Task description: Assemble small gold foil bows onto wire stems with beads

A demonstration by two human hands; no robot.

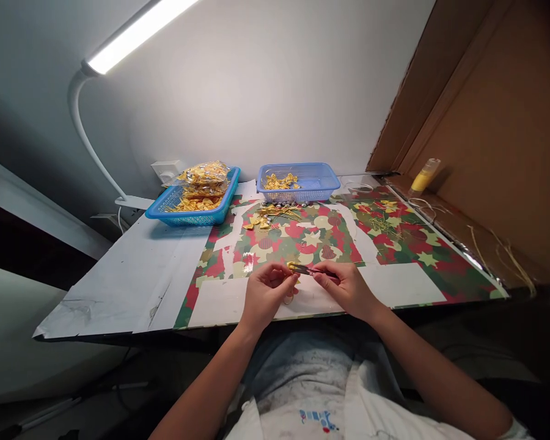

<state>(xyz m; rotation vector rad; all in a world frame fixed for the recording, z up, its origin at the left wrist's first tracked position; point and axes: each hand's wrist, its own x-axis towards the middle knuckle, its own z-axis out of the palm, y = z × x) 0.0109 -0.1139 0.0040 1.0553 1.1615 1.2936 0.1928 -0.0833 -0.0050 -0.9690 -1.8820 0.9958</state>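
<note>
While my left hand [266, 292] pinches a small yellow piece [290, 264] between thumb and fingers, my right hand [348, 287] grips the handle end of a slim dark tool [306, 270], fingers closed around it. The tool is held on the near side of the lavender basket [297, 195], well apart from it. Its long axis runs nearly parallel to the basket's front wall, the handle end slightly closer to me. The tip points left and meets the yellow piece; whether the tip clamps the piece is too small to tell.

Gold stems [282, 212] and yellow bows [259, 222] lie just in front of the lavender basket. To its left stands a teal basket [156, 212], loaded with yellow pieces and a clear bag [205, 173]. Well to its right is a bottle with yellow contents [422, 178].
</note>
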